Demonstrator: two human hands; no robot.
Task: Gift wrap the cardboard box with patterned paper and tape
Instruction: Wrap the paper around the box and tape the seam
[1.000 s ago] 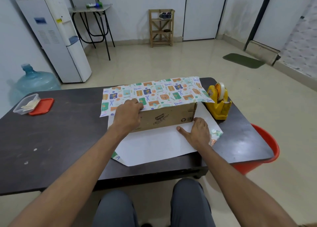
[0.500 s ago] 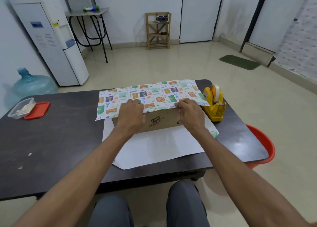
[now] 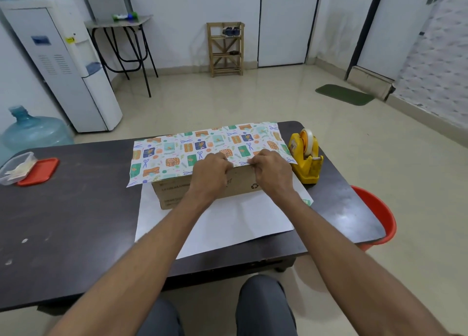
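Head view, frame centre: your left hand [image 3: 211, 170] and right hand [image 3: 273, 169] pinch the colourful patterned paper sheet [image 3: 177, 146] along the top edge of the brown rectangular cardboard box [image 3: 173, 192], likely to crease it.

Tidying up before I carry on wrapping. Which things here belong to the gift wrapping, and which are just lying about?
For the job: cardboard box, patterned paper, yellow tape dispenser; left hand and right hand pinch the paper's edge.
Lying about: clear container, red lid, red bucket, water jug.
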